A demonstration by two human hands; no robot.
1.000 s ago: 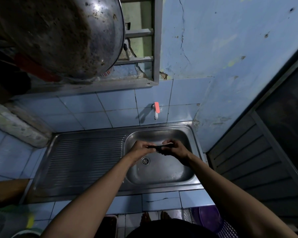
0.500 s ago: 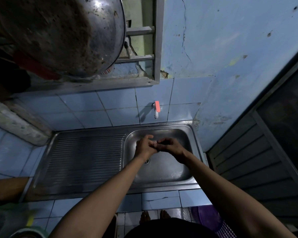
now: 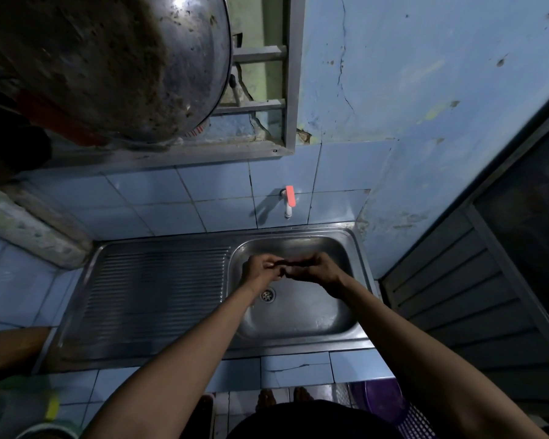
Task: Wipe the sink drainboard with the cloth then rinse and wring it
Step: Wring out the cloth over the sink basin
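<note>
Over the sink basin point(image 3: 301, 315), at the counter's right end, the left hand point(image 3: 260, 268) and right hand point(image 3: 314, 270) meet, their fingers point(image 3: 278, 264) curled tight around a dark twisted cloth point(image 3: 293, 263) held between them. The ribbed drainboard point(image 3: 152, 296) lies to the left, the tap point(image 3: 288, 201) above.

One stainless steel sink point(image 3: 298, 318), one ribbed steel drainboard point(image 3: 152, 289) and one white tap with an orange handle point(image 3: 289, 201) are seen. Two bare hands are counted: left hand point(image 3: 260, 268), right hand point(image 3: 314, 269). One large round metal pan point(image 3: 108, 58) is seen.

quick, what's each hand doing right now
Left hand: gripping one end of the cloth.
Right hand: gripping the other end, over the basin.
</note>
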